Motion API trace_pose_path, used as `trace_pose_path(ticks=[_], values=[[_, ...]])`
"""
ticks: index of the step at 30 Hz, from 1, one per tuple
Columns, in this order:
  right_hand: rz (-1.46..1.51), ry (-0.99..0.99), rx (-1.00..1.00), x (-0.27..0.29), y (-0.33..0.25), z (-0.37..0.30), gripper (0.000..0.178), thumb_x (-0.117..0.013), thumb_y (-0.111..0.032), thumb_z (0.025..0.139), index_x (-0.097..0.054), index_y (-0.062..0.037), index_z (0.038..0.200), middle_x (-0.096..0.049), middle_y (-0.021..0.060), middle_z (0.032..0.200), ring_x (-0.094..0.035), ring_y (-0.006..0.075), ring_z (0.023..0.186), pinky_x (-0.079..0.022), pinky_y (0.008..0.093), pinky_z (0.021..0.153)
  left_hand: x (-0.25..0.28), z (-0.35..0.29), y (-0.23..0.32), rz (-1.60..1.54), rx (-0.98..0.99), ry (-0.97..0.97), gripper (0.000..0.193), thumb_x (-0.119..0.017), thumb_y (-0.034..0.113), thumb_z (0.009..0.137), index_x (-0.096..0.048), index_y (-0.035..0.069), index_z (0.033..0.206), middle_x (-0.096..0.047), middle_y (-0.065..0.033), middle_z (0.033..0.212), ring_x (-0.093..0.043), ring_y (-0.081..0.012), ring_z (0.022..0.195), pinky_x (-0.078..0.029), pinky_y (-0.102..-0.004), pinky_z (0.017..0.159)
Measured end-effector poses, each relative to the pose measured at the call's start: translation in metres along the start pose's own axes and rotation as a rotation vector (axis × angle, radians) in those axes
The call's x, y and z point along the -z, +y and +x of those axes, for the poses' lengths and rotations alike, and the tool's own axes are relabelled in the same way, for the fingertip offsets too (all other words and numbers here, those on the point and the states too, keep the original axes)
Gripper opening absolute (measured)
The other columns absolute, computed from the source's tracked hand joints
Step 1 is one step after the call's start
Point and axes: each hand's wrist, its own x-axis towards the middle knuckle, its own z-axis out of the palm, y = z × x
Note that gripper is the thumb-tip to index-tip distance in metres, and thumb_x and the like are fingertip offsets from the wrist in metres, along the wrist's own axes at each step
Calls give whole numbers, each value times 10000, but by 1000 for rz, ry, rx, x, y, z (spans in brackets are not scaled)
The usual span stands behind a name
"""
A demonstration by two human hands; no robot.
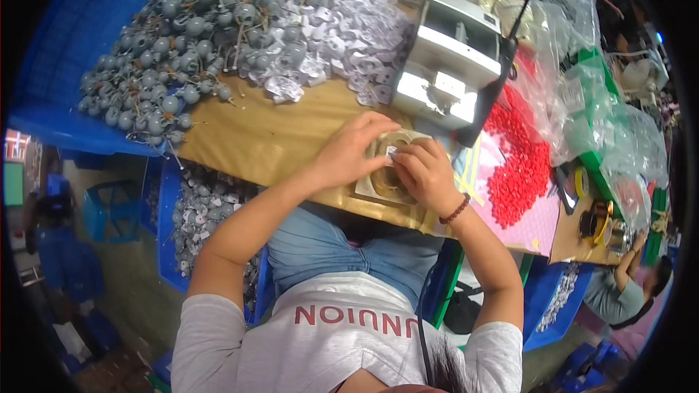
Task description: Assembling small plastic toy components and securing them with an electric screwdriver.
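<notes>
A pale square block with a round, tan, ring-like piece (384, 185) on it lies at the table's near edge, in front of my lap. My left hand (351, 151) curves over its left side, thumb and fingers closed on it. From the right, my right hand (431, 176) pinches a small white piece (392, 152) over the ring. The left thumb is close beside that piece; whether it touches is hard to tell. My fingers cover part of the ring and whatever is inside it.
Grey ball-shaped parts with wires (178, 58) and white plastic pieces (342, 29) are heaped at the far left. A white-and-grey machine (451, 58) stands just beyond my hands. Red pieces (520, 175) lie to the right, near tape rolls (581, 182). A co-worker (619, 295) sits farther right.
</notes>
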Motion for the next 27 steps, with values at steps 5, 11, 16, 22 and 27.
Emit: trace_pose_path(ticks=[5,11,16,22,27], values=[[-63,-78,-26,1,-12,-8,313,-746,-56,742,-654,-42,1041,-642,74,1033,-594,281,967,-479,396,797,62,35,-46,401,-34,218,340,-723,135,824,-657,76,1153,-614,-113,1177,-589,-316,1087,-474,-408,946],[-72,-48,-69,-6,-15,-12,388,-743,-26,729,-643,-37,1104,-634,100,1070,-589,294,985,-470,409,819,107,63,-94,1038,123,219,348,-724,86,755,-647,93,1094,-574,-83,1096,-552,-312,1046,-456,-446,915],[106,46,-204,0,-14,-17,436,-727,29,755,-604,-14,1171,-608,156,1132,-593,337,1001,-490,418,842,123,69,-74,894,175,121,311,-661,54,795,-643,92,1103,-620,-101,1033,-594,-299,1005,-498,-407,846],[261,200,-406,21,-8,-15,405,-681,54,812,-600,-4,1204,-592,186,1195,-614,339,1051,-513,394,886,167,80,31,-169,36,273,329,-685,168,893,-633,72,1203,-671,-55,1060,-612,-121,955,-501,-276,835],[9,346,-86,58,-23,22,501,-718,44,758,-582,7,1239,-561,232,1255,-582,371,1114,-486,429,945,142,53,79,-619,29,-50,374,-628,209,923,-596,34,1251,-669,-97,1109,-640,-154,1026,-523,-313,892]])
